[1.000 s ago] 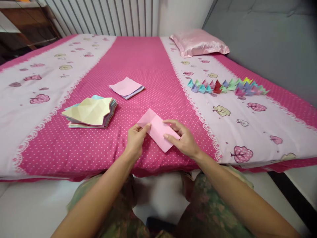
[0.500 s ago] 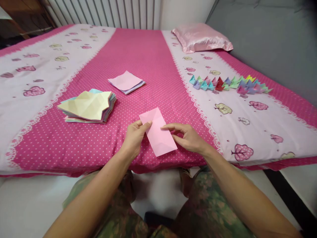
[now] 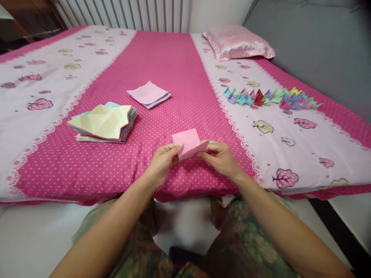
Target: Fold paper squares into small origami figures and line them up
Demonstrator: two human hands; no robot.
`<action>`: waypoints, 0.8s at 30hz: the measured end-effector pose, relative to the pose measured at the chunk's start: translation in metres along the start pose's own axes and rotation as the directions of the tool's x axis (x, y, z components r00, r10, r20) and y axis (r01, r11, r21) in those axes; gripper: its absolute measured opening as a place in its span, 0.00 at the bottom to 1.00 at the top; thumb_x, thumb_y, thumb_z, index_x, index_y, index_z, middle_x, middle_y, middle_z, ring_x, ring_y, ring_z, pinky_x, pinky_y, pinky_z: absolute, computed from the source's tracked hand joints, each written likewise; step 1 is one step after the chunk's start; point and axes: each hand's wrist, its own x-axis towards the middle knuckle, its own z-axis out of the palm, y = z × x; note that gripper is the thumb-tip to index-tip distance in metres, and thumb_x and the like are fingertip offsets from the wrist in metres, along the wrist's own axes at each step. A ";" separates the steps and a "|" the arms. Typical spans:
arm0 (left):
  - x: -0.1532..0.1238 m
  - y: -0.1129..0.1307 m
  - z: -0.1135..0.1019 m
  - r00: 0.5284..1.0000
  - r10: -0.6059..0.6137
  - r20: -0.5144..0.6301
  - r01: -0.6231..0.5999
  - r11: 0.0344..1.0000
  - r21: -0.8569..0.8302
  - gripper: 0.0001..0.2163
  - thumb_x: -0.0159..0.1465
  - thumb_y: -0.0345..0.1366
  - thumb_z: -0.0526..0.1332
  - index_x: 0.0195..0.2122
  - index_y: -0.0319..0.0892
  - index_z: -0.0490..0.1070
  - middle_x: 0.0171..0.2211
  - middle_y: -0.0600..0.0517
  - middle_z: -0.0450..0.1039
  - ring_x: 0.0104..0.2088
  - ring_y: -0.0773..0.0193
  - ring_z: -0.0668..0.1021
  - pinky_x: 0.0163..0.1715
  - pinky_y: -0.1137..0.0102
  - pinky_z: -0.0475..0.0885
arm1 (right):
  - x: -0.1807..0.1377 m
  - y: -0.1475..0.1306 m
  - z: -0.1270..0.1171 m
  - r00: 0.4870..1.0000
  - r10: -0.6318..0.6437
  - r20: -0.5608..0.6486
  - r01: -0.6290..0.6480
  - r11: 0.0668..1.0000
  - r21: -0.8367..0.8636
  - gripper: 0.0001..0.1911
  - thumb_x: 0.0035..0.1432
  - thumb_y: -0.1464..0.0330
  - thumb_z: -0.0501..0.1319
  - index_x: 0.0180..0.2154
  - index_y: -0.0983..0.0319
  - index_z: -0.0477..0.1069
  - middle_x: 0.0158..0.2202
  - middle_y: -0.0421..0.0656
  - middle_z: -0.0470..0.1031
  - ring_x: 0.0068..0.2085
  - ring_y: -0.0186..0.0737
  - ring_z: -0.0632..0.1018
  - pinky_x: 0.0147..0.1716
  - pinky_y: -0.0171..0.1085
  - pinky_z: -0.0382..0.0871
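Observation:
A sheet of pink paper (image 3: 187, 141) is held between both hands above the front of the bed, its near part bent up into a flap. My left hand (image 3: 164, 160) pinches its left edge, thumb on top. My right hand (image 3: 220, 156) grips the raised flap at the right between thumb and fingers. Farther off lies a small stack of square paper sheets (image 3: 149, 94), a pink one on top. To the left sits a thicker pile of creased paper sheets (image 3: 101, 121) topped by a pale yellow one.
Several small folded paper pieces (image 3: 261, 97) in many colours stand in rows on the right of the bedspread (image 3: 168, 58). A pink satin pillow (image 3: 237, 43) rests at the back right. The bed's front edge runs just before my knees.
The pink paper, flat and long before, has its near end folded upward and looks shorter. My right hand has shifted from its right edge to hold the bent flap.

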 end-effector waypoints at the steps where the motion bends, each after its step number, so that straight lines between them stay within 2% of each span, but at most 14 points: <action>1: 0.000 -0.001 0.000 1.000 0.012 0.015 -0.012 1.000 -0.003 0.08 0.50 0.37 0.65 0.27 0.36 0.76 0.26 0.48 0.77 0.27 0.65 0.77 0.31 0.73 0.69 | 0.000 0.000 0.002 0.999 0.007 -0.035 -0.007 1.000 -0.005 0.04 0.52 0.66 0.62 0.28 0.59 0.75 0.32 0.40 0.76 0.33 0.37 0.75 0.33 0.36 0.67; 4: 0.001 -0.001 0.000 0.998 0.026 0.053 -0.024 0.999 -0.036 0.10 0.53 0.38 0.62 0.33 0.38 0.76 0.30 0.47 0.78 0.32 0.62 0.78 0.34 0.71 0.70 | -0.002 0.001 0.009 0.983 0.060 -0.171 -0.067 0.997 -0.032 0.08 0.51 0.64 0.62 0.24 0.60 0.73 0.28 0.40 0.74 0.31 0.36 0.74 0.31 0.35 0.67; 6: 0.001 0.000 0.001 0.998 -0.017 0.063 0.020 0.998 -0.054 0.15 0.55 0.43 0.59 0.36 0.38 0.75 0.33 0.46 0.77 0.34 0.61 0.78 0.35 0.70 0.71 | -0.003 0.003 0.013 0.958 0.122 -0.258 -0.129 0.992 -0.010 0.09 0.50 0.62 0.62 0.24 0.61 0.72 0.27 0.40 0.74 0.29 0.36 0.73 0.30 0.36 0.67; 8: 0.000 0.003 0.002 0.993 -0.067 0.093 0.073 0.995 -0.066 0.21 0.57 0.50 0.54 0.38 0.38 0.74 0.35 0.45 0.77 0.36 0.59 0.78 0.35 0.69 0.71 | -0.004 0.005 0.018 0.932 0.188 -0.310 -0.177 0.982 0.062 0.09 0.49 0.62 0.63 0.26 0.61 0.71 0.26 0.40 0.74 0.28 0.36 0.73 0.29 0.36 0.68; 10: -0.002 0.004 0.004 0.992 -0.053 0.116 0.061 0.996 -0.067 0.25 0.56 0.54 0.53 0.39 0.37 0.73 0.36 0.43 0.76 0.38 0.58 0.77 0.36 0.68 0.71 | -0.004 0.006 0.021 0.914 0.234 -0.331 -0.193 0.969 0.151 0.10 0.47 0.62 0.64 0.28 0.62 0.69 0.26 0.40 0.73 0.28 0.36 0.74 0.28 0.35 0.68; 12: -0.003 0.003 0.006 0.993 0.013 0.116 -0.010 1.000 -0.029 0.22 0.53 0.50 0.59 0.41 0.37 0.73 0.38 0.43 0.76 0.39 0.57 0.77 0.38 0.69 0.71 | -0.003 0.006 0.024 0.901 0.257 -0.349 -0.190 0.958 0.216 0.12 0.46 0.63 0.65 0.30 0.61 0.66 0.27 0.39 0.72 0.29 0.35 0.74 0.29 0.34 0.69; 15: -0.004 -0.003 0.008 0.992 0.085 0.092 -0.091 0.994 0.060 0.22 0.46 0.38 0.68 0.42 0.38 0.72 0.39 0.45 0.76 0.40 0.58 0.77 0.41 0.69 0.70 | -0.002 0.004 0.026 0.882 0.277 -0.382 -0.194 0.951 0.242 0.17 0.44 0.63 0.66 0.34 0.60 0.62 0.28 0.37 0.71 0.29 0.34 0.75 0.29 0.33 0.70; 20: -0.001 -0.009 0.006 0.994 0.102 0.033 -0.104 0.990 0.092 0.18 0.44 0.33 0.69 0.37 0.36 0.73 0.36 0.45 0.77 0.36 0.60 0.78 0.39 0.69 0.71 | -0.003 0.004 0.027 0.881 0.302 -0.365 -0.220 0.943 0.249 0.24 0.43 0.64 0.67 0.41 0.59 0.60 0.27 0.36 0.71 0.29 0.34 0.76 0.28 0.33 0.70; 24: -0.001 -0.006 0.004 0.996 0.082 0.024 -0.084 0.982 0.170 0.17 0.43 0.30 0.68 0.36 0.35 0.73 0.34 0.46 0.78 0.31 0.63 0.78 0.32 0.71 0.72 | -0.002 0.006 0.025 0.907 0.328 -0.263 -0.238 0.916 0.324 0.24 0.42 0.64 0.67 0.42 0.61 0.64 0.31 0.40 0.74 0.31 0.36 0.76 0.32 0.35 0.70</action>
